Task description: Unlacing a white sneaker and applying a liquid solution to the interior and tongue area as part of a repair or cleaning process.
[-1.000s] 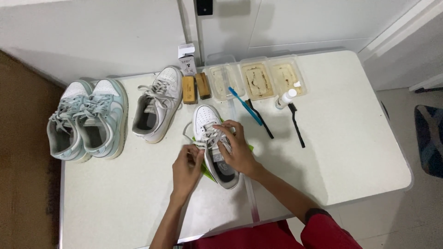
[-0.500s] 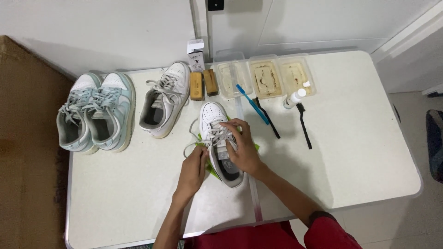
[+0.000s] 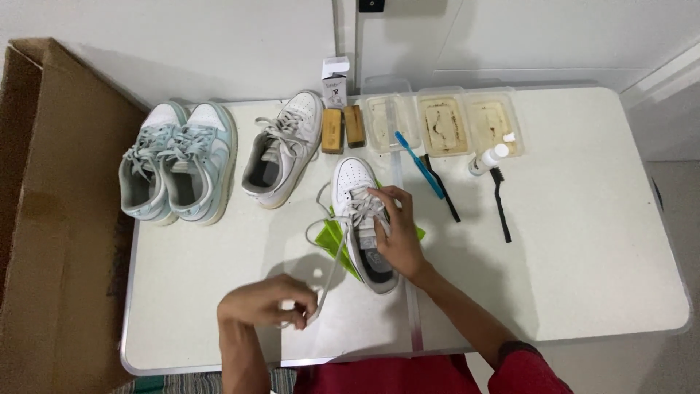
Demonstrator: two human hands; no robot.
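A white sneaker (image 3: 362,219) lies near the middle of the white table (image 3: 583,255), toe toward the far edge, resting on a green cloth (image 3: 334,237). The right hand (image 3: 397,233) lies over its lacing and tongue, fingers (image 3: 379,195) bent and spread lightly across the eyelets, pressing the shoe down rather than closing round it. A loose white lace (image 3: 332,266) runs from the shoe toward the near edge, where the left hand (image 3: 266,303) has its fingers curled tight, the lace end pinched between fingertips and thumb.

Just beyond the shoe, toward the far edge, its white partner (image 3: 284,149) lies tilted. Beside that stand two wooden brush blocks (image 3: 343,130) and a small white box (image 3: 335,73). A pair of pale blue sneakers (image 3: 179,160) sits near the far left corner. Three clear plastic trays (image 3: 441,120) line the far edge, with a blue-handled brush (image 3: 419,155), two black brushes (image 3: 500,204) and a small white bottle (image 3: 487,159) near them. A cardboard box (image 3: 51,219) stands off the table's left edge.
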